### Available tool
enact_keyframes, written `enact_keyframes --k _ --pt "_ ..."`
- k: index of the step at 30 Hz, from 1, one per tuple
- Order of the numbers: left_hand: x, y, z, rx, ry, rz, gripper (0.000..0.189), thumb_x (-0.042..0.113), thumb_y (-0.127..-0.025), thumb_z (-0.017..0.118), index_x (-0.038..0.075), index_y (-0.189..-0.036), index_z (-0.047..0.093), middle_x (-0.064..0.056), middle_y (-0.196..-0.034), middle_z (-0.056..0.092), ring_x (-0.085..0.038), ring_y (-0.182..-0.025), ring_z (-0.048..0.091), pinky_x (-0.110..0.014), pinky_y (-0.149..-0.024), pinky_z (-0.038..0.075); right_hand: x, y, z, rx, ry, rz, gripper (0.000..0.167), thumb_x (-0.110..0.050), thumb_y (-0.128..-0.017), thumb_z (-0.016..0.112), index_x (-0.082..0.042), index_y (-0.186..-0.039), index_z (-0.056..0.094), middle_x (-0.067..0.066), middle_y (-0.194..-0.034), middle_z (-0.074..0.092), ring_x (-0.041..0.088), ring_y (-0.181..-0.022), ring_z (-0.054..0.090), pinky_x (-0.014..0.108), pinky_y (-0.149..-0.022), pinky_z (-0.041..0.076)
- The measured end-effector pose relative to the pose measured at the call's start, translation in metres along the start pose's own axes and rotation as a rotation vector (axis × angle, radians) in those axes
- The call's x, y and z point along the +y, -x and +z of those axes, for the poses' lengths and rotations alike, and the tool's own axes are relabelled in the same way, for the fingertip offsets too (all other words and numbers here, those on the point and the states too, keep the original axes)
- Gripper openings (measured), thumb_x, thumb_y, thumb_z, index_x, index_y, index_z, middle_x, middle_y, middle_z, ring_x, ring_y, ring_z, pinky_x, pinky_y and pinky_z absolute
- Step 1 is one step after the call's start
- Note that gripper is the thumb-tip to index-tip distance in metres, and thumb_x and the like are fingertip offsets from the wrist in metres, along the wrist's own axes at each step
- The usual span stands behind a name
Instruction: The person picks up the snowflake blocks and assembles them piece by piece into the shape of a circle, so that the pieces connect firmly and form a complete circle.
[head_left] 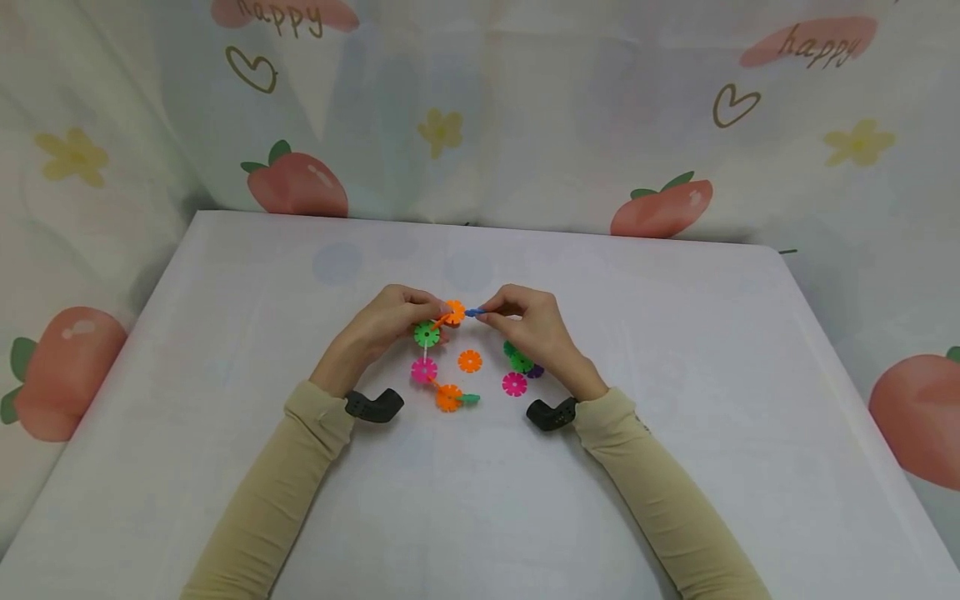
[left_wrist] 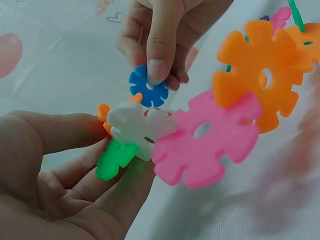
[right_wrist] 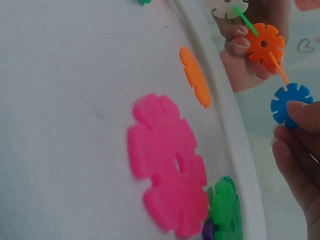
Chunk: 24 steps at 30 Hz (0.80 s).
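Note:
My left hand pinches one end of a chain of slotted plastic snowflake discs. Near those fingers are an orange disc and a green disc. Farther along hang a white disc, a pink disc and another orange disc, with a green disc edge-on at the far end. Between thumb and fingers, my right hand pinches a blue disc. An edge-on orange disc meets the blue disc's rim in the right wrist view.
On the white table lie a loose orange disc and a pink disc. Green discs and a purple disc lie close together below my right hand. A printed curtain stands behind the table's far edge.

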<state>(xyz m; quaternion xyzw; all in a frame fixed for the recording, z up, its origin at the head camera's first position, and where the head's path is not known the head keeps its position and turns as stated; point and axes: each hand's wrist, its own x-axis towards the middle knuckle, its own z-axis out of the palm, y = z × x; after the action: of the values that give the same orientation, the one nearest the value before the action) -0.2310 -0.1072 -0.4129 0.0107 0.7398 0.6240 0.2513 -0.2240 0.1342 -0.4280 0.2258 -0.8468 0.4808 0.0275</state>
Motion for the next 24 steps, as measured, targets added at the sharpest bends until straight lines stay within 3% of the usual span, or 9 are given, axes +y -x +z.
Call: enact_keyframes --k 9,14,20,24 --pt "0.002 0.002 0.0 0.033 0.0 0.016 0.03 0.017 -0.103 0.06 -0.005 -0.121 0.07 -0.016 -0.113 0.074 -0.015 -0.08 0.073 -0.021 -0.082 0.058 -0.002 0.001 0.003 0.026 -0.036 -0.001 0.004 -0.005 -0.091 0.078 -0.003 -0.093 0.075 0.009 -0.094 0.077 0.022 -0.088 0.075 0.035 -0.089 0.062" --pt "0.0 0.0 0.002 0.02 0.036 0.03 0.029 0.013 -0.102 0.06 -0.007 -0.119 0.07 -0.015 -0.104 0.075 -0.017 -0.076 0.076 -0.024 -0.081 0.06 -0.002 0.003 0.005 0.049 -0.045 -0.033 0.003 -0.002 -0.09 0.078 -0.001 -0.092 0.076 0.009 -0.093 0.077 0.021 -0.088 0.073 0.036 -0.09 0.062" --pt "-0.001 -0.001 0.006 0.054 -0.02 0.052 0.027 0.012 -0.1 0.061 -0.006 -0.114 0.073 -0.009 -0.086 0.076 -0.016 -0.077 0.071 -0.025 -0.084 0.055 -0.001 0.004 0.011 0.098 -0.027 -0.091 0.004 -0.002 -0.089 0.079 0.0 -0.088 0.076 0.009 -0.089 0.077 0.021 -0.083 0.075 0.032 -0.083 0.062" --pt "0.0 -0.002 0.008 0.045 -0.011 0.043 0.027 0.012 -0.1 0.061 -0.007 -0.115 0.072 -0.007 -0.083 0.076 -0.016 -0.074 0.073 -0.024 -0.081 0.056 -0.001 0.003 0.011 0.113 -0.006 -0.106 0.004 -0.003 -0.088 0.08 0.0 -0.088 0.077 0.009 -0.088 0.077 0.021 -0.081 0.076 0.031 -0.082 0.062"
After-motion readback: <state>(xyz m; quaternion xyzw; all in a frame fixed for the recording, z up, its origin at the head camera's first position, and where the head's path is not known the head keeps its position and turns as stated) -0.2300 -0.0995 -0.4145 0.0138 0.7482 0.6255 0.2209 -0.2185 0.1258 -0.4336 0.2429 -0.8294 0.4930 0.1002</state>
